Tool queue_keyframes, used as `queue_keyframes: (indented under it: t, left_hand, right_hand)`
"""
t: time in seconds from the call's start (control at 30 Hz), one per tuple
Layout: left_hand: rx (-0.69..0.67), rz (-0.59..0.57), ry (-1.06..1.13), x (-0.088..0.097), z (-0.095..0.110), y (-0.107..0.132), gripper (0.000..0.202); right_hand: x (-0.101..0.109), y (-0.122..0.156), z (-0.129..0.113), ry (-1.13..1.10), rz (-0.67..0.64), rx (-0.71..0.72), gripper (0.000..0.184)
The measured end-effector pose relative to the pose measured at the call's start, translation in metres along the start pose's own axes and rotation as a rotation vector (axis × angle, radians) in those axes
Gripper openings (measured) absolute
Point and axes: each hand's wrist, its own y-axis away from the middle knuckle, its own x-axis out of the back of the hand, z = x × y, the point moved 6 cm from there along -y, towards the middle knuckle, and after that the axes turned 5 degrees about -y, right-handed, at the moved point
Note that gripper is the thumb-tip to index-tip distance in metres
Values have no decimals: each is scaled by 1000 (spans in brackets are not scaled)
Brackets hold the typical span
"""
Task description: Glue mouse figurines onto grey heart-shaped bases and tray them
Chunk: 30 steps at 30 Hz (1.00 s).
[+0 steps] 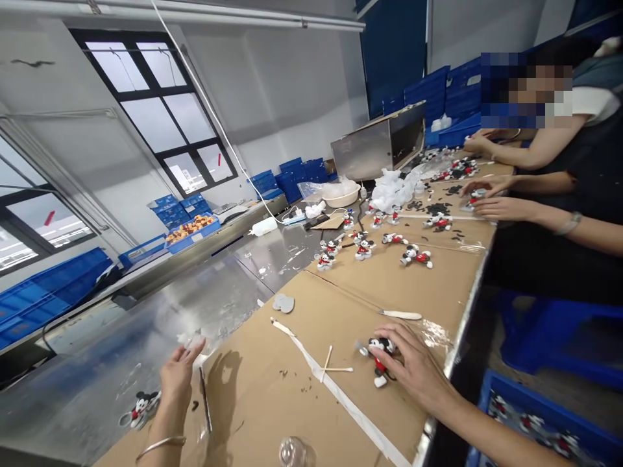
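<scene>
Mouse figurine is on or just over the cardboard-topped worktop, clamped by the head in the fingers of the right hand. Probably light, stiff, slickish plastic, so I'd grab the chunky body; ears might snap. Left hand is off to the side, can't tell if its fingers pinch anything.

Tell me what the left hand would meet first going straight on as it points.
Perhaps the white bottle ahead: past the pale item at the left hand, the metal tabletop looks mostly free, though depth is unclear.
</scene>
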Motion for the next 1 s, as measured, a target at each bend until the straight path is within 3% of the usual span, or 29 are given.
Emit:
queue_keyframes:
  t: [0.13, 0.23, 0.33, 0.4, 0.57, 0.7, 0.83, 1.0]
  left_hand:
    - [8, -240, 30, 24, 19, 72, 58]
    - [-46, -433, -53, 32, 28, 134, 62]
    - [-150, -448, -368, 40, 29, 181, 59]
    - [-311, -432, -581, 41, 32, 202, 50]
    - [-917, -410, -881, 27, 50, 234, 30]
    - [-1244, -340, -1084, 18, 67, 249, 27]
    - [-1399, -321, -1198, 13, 81, 259, 23]
    - [-1431, -346, -1297, 10, 90, 263, 25]
  right_hand:
    - [2, -1, -6, 17, -6, 0, 18]
    - [2, 0, -11, 26, -11, -6, 15]
    - [1, 1, -11, 10, -4, -1, 12]
    - [1, 1, -10, -8, 16, 7, 11]
    - [0, 1, -7, -25, 44, 0, 11]
    - [2, 1, -8, -8, 44, -32, 11]
    - [3, 0, -9, -3, 26, -48, 11]
    - [3, 0, -9, -28, 35, -45, 11]
